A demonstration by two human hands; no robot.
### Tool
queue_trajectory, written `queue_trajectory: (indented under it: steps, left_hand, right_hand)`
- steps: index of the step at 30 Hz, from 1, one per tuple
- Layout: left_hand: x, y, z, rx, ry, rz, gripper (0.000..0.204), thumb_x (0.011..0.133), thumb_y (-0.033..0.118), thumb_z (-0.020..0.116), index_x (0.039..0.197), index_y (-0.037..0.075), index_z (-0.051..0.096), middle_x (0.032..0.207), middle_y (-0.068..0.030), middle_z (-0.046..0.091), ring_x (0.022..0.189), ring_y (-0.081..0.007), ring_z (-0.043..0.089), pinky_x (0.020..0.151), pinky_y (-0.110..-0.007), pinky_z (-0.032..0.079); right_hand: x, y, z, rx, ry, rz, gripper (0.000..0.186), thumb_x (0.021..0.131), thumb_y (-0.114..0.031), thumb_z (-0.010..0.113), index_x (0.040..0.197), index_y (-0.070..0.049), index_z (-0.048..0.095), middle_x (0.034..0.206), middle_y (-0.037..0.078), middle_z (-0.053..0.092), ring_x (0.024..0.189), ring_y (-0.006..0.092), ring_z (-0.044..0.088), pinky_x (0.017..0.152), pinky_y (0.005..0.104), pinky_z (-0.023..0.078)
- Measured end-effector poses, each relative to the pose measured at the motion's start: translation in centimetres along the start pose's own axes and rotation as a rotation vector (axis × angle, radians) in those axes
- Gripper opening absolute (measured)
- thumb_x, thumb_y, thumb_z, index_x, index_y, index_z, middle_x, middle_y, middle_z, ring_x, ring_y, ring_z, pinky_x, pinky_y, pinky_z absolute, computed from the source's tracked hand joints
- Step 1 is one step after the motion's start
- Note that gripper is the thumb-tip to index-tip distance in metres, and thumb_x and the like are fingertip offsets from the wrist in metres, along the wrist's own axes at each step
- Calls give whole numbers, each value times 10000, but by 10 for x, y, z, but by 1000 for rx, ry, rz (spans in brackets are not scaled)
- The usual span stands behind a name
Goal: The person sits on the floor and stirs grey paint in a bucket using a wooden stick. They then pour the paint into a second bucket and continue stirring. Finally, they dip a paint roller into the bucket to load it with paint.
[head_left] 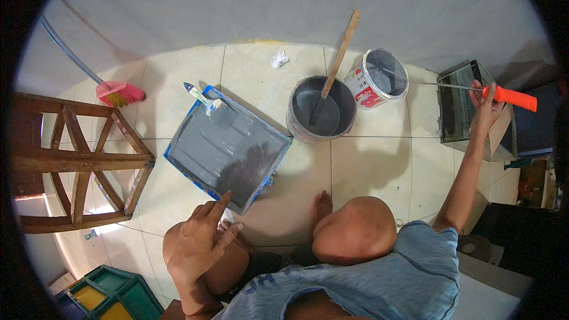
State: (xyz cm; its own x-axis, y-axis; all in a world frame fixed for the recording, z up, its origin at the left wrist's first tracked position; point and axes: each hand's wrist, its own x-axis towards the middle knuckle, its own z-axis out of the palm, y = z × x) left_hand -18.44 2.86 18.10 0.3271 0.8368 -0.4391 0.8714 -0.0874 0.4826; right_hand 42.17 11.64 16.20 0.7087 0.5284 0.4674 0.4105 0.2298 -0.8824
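Note:
My right hand [485,96] grips a long metal rod with an orange handle [515,98]; the rod reaches into a white bucket [371,88] of grey paint. My left hand [203,235] has its fingers apart, the index finger at the lower edge of a blue-rimmed tray [195,130] coated with grey paint; it holds nothing visible. A paintbrush [195,92] lies on the tray's far corner. Between tray and white bucket stands a larger bucket [321,131] of grey paint, with a wooden stick [341,47] upright but leaning in it.
A wooden chair-like frame [83,160] is at left, beside a pink broom [114,92]. A glass tank [462,136] stands at right. A green crate [109,290] is lower left. A white scrap [280,59] lies near the grey wall. My knees are close below the tray.

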Motion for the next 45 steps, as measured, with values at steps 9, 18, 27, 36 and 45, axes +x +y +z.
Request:
queue_trajectory:
  steps: [9,18,27,36,45]
  left_hand:
    - [4,-4,3,-18,-13,-25,565,869,306,619,1329,24,451,1049,-195,600,990,-364,560,840,-429,460]
    - [5,0,2,-31,-42,-36,571,868,314,617,1326,19,446,1074,-214,592,1014,-369,562,842,-424,469]
    - [2,-1,2,-6,-50,-56,571,866,310,618,1335,34,443,1092,-210,591,1025,-368,562,863,-424,465]
    - [0,0,0,-7,-43,-71,572,863,313,620,1338,44,447,1080,-207,596,1014,-364,566,855,-424,467]
    - [1,-4,5,38,-15,-52,546,858,345,615,1331,113,472,1116,-150,606,985,-319,611,811,-415,496]
  right_hand:
    - [-41,-29,46,0,-96,-36,300,927,-266,607,1084,-65,449,912,74,606,850,223,676,740,387,592]
    - [-55,-36,61,-10,-259,-72,208,940,-180,582,1080,-59,488,903,80,614,866,223,668,735,366,581]
    - [-55,-22,45,59,-204,-116,206,924,-170,609,1070,-62,511,904,56,594,869,229,666,726,373,583]
    - [-52,-57,1,58,-25,-117,298,937,-244,582,1108,-31,463,958,182,660,886,286,679,782,430,597]
    - [-81,-40,-40,57,173,-207,327,959,-271,532,1030,34,436,960,274,643,905,349,671,758,399,616]
